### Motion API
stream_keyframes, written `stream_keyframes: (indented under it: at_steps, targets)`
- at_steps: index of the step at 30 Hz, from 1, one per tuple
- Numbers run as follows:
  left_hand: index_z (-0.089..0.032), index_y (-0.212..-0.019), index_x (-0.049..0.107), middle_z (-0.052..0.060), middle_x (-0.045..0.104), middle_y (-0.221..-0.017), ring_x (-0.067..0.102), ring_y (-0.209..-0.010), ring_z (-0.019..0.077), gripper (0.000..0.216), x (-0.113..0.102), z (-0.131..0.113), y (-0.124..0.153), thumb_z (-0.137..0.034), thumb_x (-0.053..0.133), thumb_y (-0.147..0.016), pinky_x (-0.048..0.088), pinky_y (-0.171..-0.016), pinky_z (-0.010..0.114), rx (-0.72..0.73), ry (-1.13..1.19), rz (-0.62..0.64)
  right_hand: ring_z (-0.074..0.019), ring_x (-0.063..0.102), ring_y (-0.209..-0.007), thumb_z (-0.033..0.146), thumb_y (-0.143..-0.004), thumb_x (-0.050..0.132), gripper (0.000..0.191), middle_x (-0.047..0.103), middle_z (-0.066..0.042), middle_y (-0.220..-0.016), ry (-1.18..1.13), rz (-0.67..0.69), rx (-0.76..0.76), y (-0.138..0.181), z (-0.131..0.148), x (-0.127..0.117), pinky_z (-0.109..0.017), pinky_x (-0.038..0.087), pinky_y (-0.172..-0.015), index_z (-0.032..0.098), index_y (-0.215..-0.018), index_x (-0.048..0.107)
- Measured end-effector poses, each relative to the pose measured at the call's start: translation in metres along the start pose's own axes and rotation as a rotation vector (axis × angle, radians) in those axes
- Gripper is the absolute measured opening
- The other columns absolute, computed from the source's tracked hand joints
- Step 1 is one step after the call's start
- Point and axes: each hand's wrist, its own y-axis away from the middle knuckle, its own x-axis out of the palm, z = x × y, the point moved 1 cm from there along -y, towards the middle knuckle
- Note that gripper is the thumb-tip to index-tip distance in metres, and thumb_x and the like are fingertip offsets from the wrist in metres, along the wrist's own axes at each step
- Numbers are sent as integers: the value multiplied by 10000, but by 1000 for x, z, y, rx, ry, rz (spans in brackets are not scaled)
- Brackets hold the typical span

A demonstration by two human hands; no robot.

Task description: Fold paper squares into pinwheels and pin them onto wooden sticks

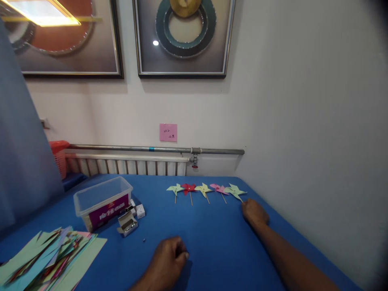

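Note:
Several paper pinwheels on thin sticks lie in a row at the far side of the blue table point(212, 242): a pale green one point(175, 188), a red one point(188, 188), a yellow one point(203, 188), a pink one point(218, 188) and a light green one point(235, 190). My right hand point(254, 213) reaches to the stick end of the light green pinwheel, fingers closed on it. My left hand point(168, 258) rests on the table near me, fingers curled in a loose fist; I cannot make out anything in it.
A clear plastic box point(101, 198) with a purple label stands at the left, small white and grey boxes point(130, 220) beside it. A stack of coloured paper sheets point(45, 258) lies at the near left. A radiator point(127, 165) and pipe run along the wall behind.

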Motion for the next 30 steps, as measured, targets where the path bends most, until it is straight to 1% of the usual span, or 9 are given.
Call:
stream_keyframes:
  at_steps: [4, 7, 15, 18, 22, 25, 26, 28, 30]
  targets:
    - [-186, -677, 629, -7, 612, -659, 505, -648, 142, 97, 0, -2, 2, -169, 642, -772, 303, -619, 248, 6, 6, 6, -365, 706, -1140, 263, -1000, 415, 384, 745, -243, -1164, 24, -14, -4, 1, -1, 3, -421, 509, -867, 117, -1128, 747]
    - [-187, -687, 634, 0, 625, -676, 524, -666, 152, 94, -1, -4, 2, -167, 628, -778, 310, -627, 253, 17, -20, 10, -364, 704, -1146, 251, -1011, 393, 398, 746, -252, -1148, 30, -21, -3, 1, -2, 5, -427, 506, -870, 99, -1166, 727]
    - [-189, -696, 644, 3, 637, -685, 543, -673, 157, 89, -2, -5, 2, -174, 622, -781, 317, -624, 253, 46, -54, 14, -342, 714, -1098, 287, -1027, 389, 380, 739, -241, -1147, 22, -74, -19, 10, -3, 0, -402, 503, -828, 120, -1118, 718]
    - [-192, -685, 634, 4, 633, -672, 547, -664, 158, 113, -1, -3, 2, -178, 614, -795, 311, -624, 259, 83, -94, -1, -309, 723, -1022, 292, -1040, 348, 390, 748, -209, -1069, 2, -106, -61, 24, -2, -5, -363, 486, -785, 144, -1074, 707]
    - [-192, -684, 628, 13, 653, -711, 563, -692, 164, 131, -5, 0, 0, -177, 604, -811, 305, -651, 266, 166, -172, -40, -244, 700, -881, 313, -1041, 372, 352, 751, -137, -962, -64, -124, -239, 65, 16, 1, -306, 428, -724, 185, -946, 686]
    - [-191, -707, 631, 15, 657, -729, 570, -704, 170, 139, -15, 1, -2, -183, 586, -838, 298, -668, 270, 194, -240, -88, -186, 641, -754, 363, -1013, 467, 320, 717, -38, -807, -145, -100, -417, 116, 47, 16, -277, 384, -690, 227, -778, 637]
    - [-191, -715, 631, 16, 656, -730, 570, -707, 171, 140, -19, 1, -4, -183, 582, -846, 296, -672, 270, 193, -260, -113, -170, 599, -686, 387, -1002, 484, 348, 680, -11, -730, -193, -86, -482, 137, 59, 20, -276, 368, -668, 232, -712, 597]
    - [-190, -724, 629, 18, 653, -727, 568, -716, 175, 145, -28, -1, -6, -175, 573, -857, 293, -681, 268, 185, -296, -178, -151, 476, -573, 425, -994, 472, 415, 573, 18, -603, -466, -6, -661, 180, 86, 26, -291, 306, -599, 232, -627, 508]
    - [-187, -730, 626, 23, 650, -725, 564, -717, 176, 159, -36, -2, -7, -172, 558, -873, 288, -683, 267, 170, -324, -243, -140, 408, -561, 474, -998, 424, 452, 502, 35, -577, -697, 111, -719, 219, 109, 30, -292, 269, -572, 235, -614, 437]
